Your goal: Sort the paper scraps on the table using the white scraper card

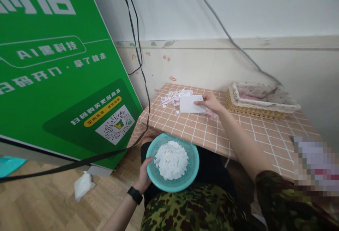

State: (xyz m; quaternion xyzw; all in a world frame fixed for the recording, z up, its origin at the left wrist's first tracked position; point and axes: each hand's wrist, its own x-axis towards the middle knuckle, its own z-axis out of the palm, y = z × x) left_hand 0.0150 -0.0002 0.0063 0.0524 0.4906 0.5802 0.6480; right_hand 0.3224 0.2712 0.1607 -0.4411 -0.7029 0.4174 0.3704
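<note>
My left hand (145, 175) grips the left rim of a teal plastic colander (194, 167), which rests at my lap just below the table's edge. A heap of white shredded paper bits (171, 160) fills its middle. Over the table, my right hand (210, 103) pinches a flat white card (189, 104) between thumb and fingers. Beside and partly behind the card lies a pile of pink and white paper scraps (172, 98). More pinkish scraps (210, 114) lie under my right hand.
A wicker basket (254, 111) with a cloth lining stands on the right of the checked tablecloth (238, 128). A green cabinet (53, 100) rises at left, with a black strap (87, 162) crossing before it. A white plastic bag (83, 186) lies on the wooden floor.
</note>
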